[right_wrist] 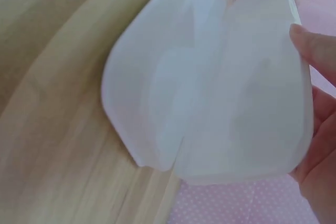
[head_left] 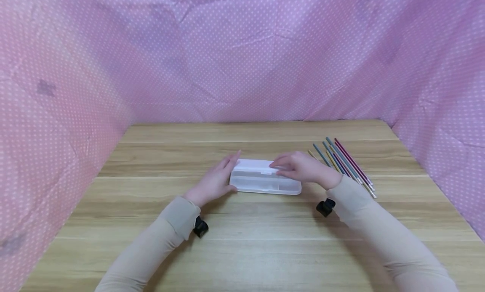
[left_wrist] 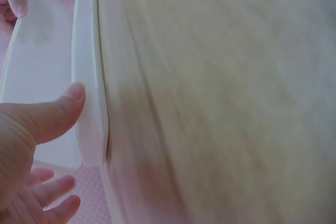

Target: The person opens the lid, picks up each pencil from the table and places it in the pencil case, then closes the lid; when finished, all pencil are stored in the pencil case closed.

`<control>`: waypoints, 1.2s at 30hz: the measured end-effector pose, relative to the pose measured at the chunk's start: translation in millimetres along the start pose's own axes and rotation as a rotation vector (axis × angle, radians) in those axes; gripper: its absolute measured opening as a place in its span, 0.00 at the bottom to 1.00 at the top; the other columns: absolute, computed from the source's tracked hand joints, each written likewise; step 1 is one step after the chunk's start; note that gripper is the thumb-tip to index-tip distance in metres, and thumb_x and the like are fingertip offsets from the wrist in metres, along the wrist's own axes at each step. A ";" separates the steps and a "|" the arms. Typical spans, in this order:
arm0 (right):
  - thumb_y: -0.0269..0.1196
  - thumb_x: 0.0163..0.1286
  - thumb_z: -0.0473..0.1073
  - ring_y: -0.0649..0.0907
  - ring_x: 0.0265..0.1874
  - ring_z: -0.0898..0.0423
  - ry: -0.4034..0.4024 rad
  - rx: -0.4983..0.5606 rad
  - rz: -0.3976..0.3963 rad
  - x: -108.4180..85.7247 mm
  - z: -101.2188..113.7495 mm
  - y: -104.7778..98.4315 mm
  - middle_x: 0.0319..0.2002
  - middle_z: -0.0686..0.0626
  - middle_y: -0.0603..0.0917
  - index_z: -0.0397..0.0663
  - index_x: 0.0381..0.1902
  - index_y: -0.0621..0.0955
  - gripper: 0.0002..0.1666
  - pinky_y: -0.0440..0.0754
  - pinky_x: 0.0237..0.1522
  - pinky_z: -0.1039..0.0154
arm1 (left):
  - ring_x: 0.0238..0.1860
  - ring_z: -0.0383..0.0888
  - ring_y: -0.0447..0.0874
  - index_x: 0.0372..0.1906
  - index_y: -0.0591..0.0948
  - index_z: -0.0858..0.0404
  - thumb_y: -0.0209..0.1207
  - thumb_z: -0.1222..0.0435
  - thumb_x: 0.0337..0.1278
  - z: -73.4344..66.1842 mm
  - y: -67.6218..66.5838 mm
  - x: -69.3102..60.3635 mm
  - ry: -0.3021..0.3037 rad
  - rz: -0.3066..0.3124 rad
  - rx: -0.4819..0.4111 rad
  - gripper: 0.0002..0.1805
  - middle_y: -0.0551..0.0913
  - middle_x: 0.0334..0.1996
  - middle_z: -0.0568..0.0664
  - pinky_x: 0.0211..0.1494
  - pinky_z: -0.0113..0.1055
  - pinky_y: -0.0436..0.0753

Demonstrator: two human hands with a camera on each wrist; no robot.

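Observation:
A translucent white pencil case [head_left: 265, 184] lies on the table with its hinged lid [head_left: 250, 165] raised at the back. Inside, a low divider shows near the right end. My right hand [head_left: 299, 167] pinches the lid's edge, the thumb [right_wrist: 310, 45] on one face and the fingers behind it. At the case's left end is my left hand [head_left: 214, 182]. Its thumb [left_wrist: 58, 114] touches the front wall, while the other fingers [left_wrist: 50, 198] stretch out loosely past the end. Both the tray and the lid look bare inside.
Several pencils [head_left: 346, 161] in blue, yellow and dark red lie in a loose bunch right of the case, partly behind the right forearm. A pink dotted cloth [head_left: 242, 65] hangs around the back and sides of the wooden table [head_left: 246, 250].

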State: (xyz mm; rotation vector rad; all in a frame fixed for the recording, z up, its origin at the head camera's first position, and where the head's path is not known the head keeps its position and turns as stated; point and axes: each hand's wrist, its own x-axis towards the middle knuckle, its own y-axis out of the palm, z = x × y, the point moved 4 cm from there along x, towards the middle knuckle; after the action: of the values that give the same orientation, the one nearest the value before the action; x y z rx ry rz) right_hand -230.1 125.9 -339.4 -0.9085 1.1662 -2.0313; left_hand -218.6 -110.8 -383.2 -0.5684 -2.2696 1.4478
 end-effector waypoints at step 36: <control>0.61 0.67 0.47 0.82 0.44 0.48 0.688 0.332 -0.307 8.7 -68.7 -13.9 0.46 0.41 0.85 0.43 0.46 0.84 0.16 0.80 0.46 0.55 | 0.51 0.48 0.81 0.49 0.82 0.66 0.64 0.67 0.55 -10.0 7.6 1.5 0.018 0.051 0.053 0.16 0.83 0.50 0.56 0.58 0.40 0.78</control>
State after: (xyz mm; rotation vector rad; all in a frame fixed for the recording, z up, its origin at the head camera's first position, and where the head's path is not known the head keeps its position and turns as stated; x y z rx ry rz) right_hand -292.6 157.0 -350.5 -0.2218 0.9961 -2.8082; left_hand -213.7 -99.5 -386.1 -0.6246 -2.2112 1.5160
